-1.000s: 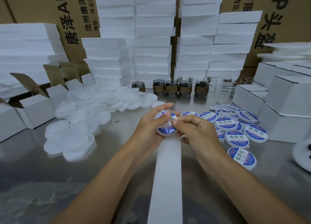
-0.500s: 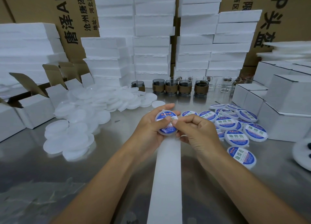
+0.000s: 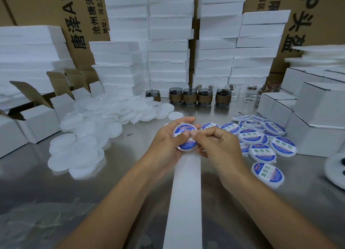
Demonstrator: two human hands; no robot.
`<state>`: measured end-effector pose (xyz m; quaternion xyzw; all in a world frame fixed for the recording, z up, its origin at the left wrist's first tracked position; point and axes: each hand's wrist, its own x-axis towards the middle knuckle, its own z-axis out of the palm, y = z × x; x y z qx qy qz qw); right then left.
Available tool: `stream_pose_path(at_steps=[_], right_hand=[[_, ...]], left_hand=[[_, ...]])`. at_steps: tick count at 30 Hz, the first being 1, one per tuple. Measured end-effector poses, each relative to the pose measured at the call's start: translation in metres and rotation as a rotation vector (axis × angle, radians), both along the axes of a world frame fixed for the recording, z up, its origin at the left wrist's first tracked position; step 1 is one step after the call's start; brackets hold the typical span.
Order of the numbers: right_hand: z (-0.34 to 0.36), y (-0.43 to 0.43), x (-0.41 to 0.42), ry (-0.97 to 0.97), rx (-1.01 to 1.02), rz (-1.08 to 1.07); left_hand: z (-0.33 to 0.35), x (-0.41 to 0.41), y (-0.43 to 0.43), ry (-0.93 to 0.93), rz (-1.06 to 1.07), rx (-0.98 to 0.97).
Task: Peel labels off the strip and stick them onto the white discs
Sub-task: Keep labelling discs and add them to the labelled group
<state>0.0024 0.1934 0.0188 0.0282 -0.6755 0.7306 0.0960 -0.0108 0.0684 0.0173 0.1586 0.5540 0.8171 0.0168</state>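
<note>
My left hand (image 3: 168, 142) grips a white disc (image 3: 183, 130) with a blue and white round label on its face, the thumb lying across the label. My right hand (image 3: 216, 146) has its fingers curled, and its thumb and forefinger press on the label's right edge. Below both hands the white backing strip (image 3: 185, 202) runs down the table to the bottom edge. Plain white discs (image 3: 84, 136) lie heaped at the left. Labelled discs (image 3: 261, 142) lie in a cluster at the right.
The steel table (image 3: 46, 202) carries open white cartons (image 3: 37, 118) at the left and closed white boxes (image 3: 317, 118) at the right. Foam slabs (image 3: 168, 43) are stacked at the back, with several small glass jars (image 3: 188, 97) in front of them.
The label has gone from partly lifted to lying flat on the disc. Both hands have stayed in place, with the right fingers shifting along the label's edge.
</note>
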Motion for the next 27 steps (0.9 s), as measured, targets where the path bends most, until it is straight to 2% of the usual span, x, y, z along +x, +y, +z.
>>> stream_pose_path(at_steps=[5,13,17,21,27], right_hand=[[-0.003,-0.001,-0.002,0.073,0.051,-0.086],[-0.013,-0.004,-0.005,0.298,0.420,-0.228],[-0.017,-0.001,-0.005,0.339,0.548,-0.244],[-0.014,0.001,-0.007,0.259,0.524,-0.198],[-0.004,-0.001,-0.003,0.166,0.232,-0.033]], left_hand=[[-0.001,0.001,0.005,0.003,-0.033,0.047],[-0.003,0.002,0.008,-0.027,-0.057,0.064],[-0.001,0.002,0.005,-0.017,-0.048,0.099],[0.002,0.000,-0.001,-0.025,-0.028,0.178],[0.000,0.002,0.002,-0.022,-0.096,0.142]])
